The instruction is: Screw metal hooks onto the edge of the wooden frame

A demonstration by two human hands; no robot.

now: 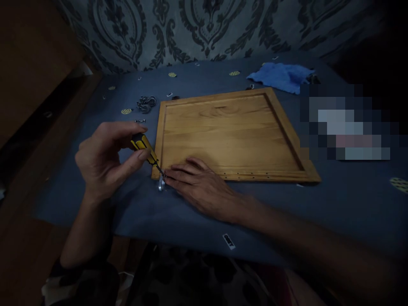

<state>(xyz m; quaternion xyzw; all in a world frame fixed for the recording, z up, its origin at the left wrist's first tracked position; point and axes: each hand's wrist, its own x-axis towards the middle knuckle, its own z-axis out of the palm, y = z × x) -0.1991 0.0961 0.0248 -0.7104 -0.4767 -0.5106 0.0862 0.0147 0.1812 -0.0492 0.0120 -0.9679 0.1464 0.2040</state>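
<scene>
Patterned clothing (188,270) at six o'clock. Left hand (106,159): grip narrow, around one screwdriver (142,146), tip near one metal fitting (161,184), eight o'clock. Right hand (204,189) on one wooden panel (219,131), three o'clock from left; its grip, can't tell.

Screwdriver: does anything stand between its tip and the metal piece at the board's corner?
Nothing visible does. The left hand holds the screwdriver, tip down by the metal piece; the right hand's fingertips sit close beside the tip.
</scene>
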